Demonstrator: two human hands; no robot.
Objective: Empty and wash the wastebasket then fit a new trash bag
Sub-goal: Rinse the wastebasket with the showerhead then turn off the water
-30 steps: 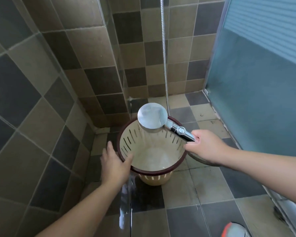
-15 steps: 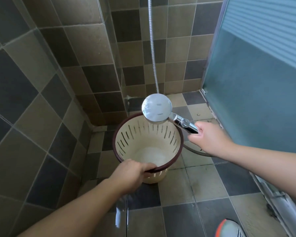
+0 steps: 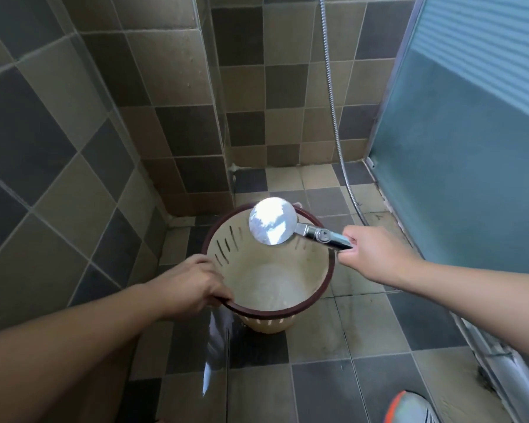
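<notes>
The wastebasket (image 3: 269, 270) stands on the tiled floor (image 3: 318, 377) of the shower corner, upright or nearly so, its cream inside ringed by a dark red rim. Your left hand (image 3: 190, 285) grips that rim on the near left side, fingers curled over the edge and the thumb side toward you. Just inside the rim from your grip, a row of narrow slots runs down the cream wall, and the bottom looks wet, with pale water or foam pooled there; you cannot tell how deep. Below your left hand a wet, shiny streak lies on the floor beside the wastebasket's base.

Across the opening from that grip, your right hand (image 3: 376, 254) is closed round the handle of the shower head (image 3: 272, 221), knuckles up. The chrome handle runs from your fist inward, and the round face hangs over the far right part of the rim, tilted down into the wastebasket. Any spray is too faint to make out.

Beyond your right hand the metal hose (image 3: 333, 123) loops off the floor and climbs the far tiled wall (image 3: 287, 87). To the right of that hand stands the frosted glass door (image 3: 471, 163). Near your feet, at the bottom right, a shoe (image 3: 413, 409) with an orange edge shows.
</notes>
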